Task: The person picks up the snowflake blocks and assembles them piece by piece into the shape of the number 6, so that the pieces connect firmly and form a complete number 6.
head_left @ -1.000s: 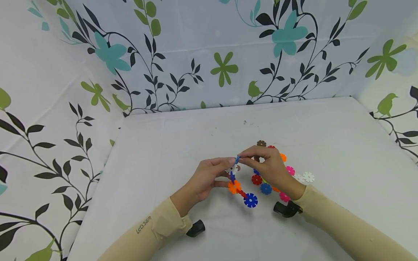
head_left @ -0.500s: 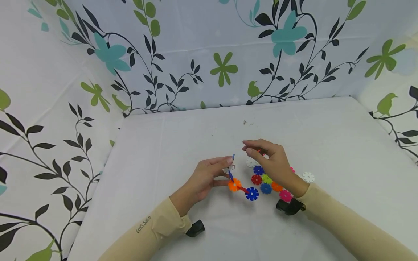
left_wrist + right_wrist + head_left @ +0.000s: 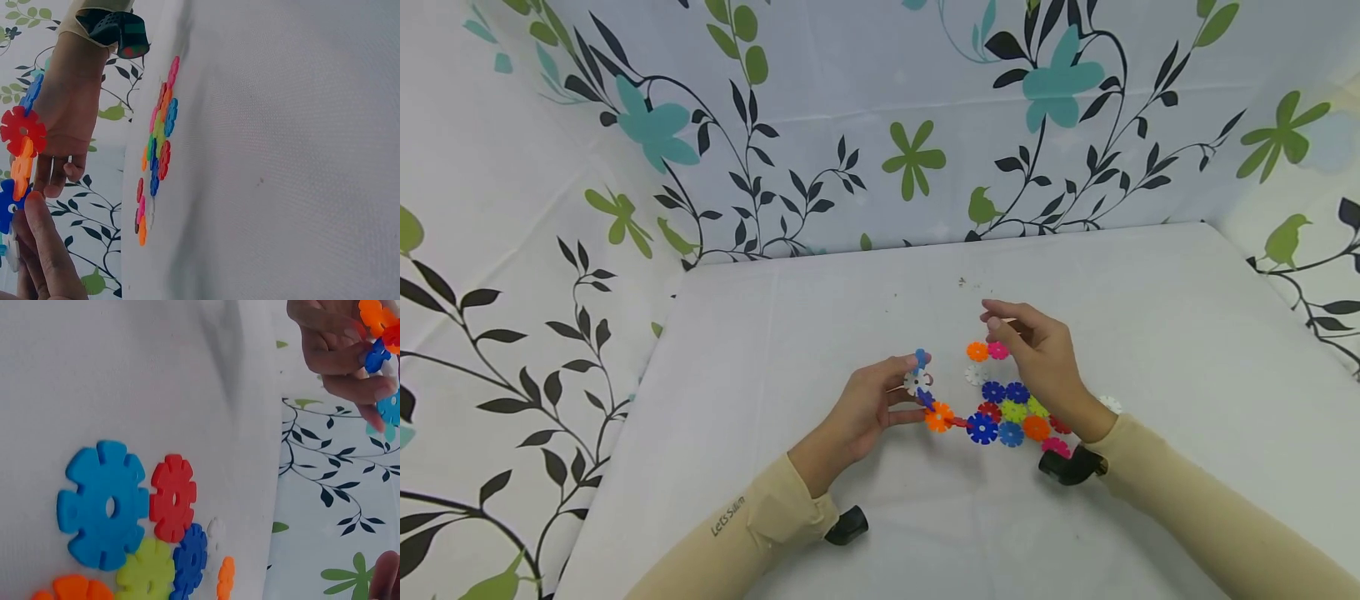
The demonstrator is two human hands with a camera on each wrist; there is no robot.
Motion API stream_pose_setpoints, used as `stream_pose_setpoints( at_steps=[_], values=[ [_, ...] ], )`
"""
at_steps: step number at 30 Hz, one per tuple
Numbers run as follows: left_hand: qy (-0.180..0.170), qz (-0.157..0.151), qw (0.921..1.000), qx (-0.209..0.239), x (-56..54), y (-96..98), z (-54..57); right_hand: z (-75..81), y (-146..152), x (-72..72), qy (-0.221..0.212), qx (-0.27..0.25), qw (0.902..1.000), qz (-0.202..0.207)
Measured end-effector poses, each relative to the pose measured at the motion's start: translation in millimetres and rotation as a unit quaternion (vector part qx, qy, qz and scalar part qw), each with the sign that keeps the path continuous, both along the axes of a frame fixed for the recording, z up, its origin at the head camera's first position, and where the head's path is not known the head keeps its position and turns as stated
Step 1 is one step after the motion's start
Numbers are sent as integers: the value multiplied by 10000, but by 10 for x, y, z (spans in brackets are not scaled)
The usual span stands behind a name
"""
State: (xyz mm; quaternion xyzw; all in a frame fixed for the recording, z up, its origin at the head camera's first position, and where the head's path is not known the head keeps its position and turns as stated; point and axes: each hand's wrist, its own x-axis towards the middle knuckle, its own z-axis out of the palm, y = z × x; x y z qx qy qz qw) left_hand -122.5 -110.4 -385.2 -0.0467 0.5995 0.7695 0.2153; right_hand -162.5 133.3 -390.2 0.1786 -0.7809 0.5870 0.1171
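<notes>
In the head view my left hand [image 3: 857, 408] holds a chain of slotted plastic flower discs by its upper part. A light blue disc [image 3: 921, 358] tops the chain, above a white disc [image 3: 916, 382]. Below come a dark blue disc, an orange disc [image 3: 938, 417], a red disc seen edge-on, and a blue disc [image 3: 982, 428] at the free end. Thumb and fingers of the left hand [image 3: 53, 250] pinch the chain in the left wrist view. My right hand [image 3: 1037, 346] hovers over the loose discs, fingers loosely bent, nothing seen in its grasp.
Several loose flower discs lie flat on the white tabletop [image 3: 820, 317], including a lime green disc [image 3: 1013, 412] and a pink disc [image 3: 1057, 447]. A lone white disc [image 3: 1109, 404] lies right of the group, partly behind the right wrist. Patterned cloth [image 3: 850, 125] hangs behind.
My right hand has let go of the light blue disc and moved right and away, over the loose discs. The left hand has tilted the chain, so its blue end disc rises.
</notes>
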Motion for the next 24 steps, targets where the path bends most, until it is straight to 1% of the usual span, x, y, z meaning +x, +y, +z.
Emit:
stream_pose_setpoints(
  at_steps=[6,9,13,16,19,22,24],
  values=[
    [58,7,9999,99,3,-16,-12,-30,47,-52,-200,178,9992,-300],
    [76,60,9999,61,1,-14,-19,-66,76,-81,-390,351,9977,-431],
    [134,213,9997,-9,-6,-4,-33,-128,124,-126,-741,661,9939,-483],
    [184,310,9993,-38,-13,-4,-56,-174,161,-160,-1075,1039,9877,-448],
    [243,342,9991,-93,-7,-9,-69,-226,196,-188,-1399,1519,9777,-375],
    [319,335,9989,-99,7,-14,-65,-274,221,-205,-1548,1952,9683,-176],
    [393,319,9987,-87,13,-17,-59,-297,229,-207,-1548,2186,9635,-34]
  ],
)
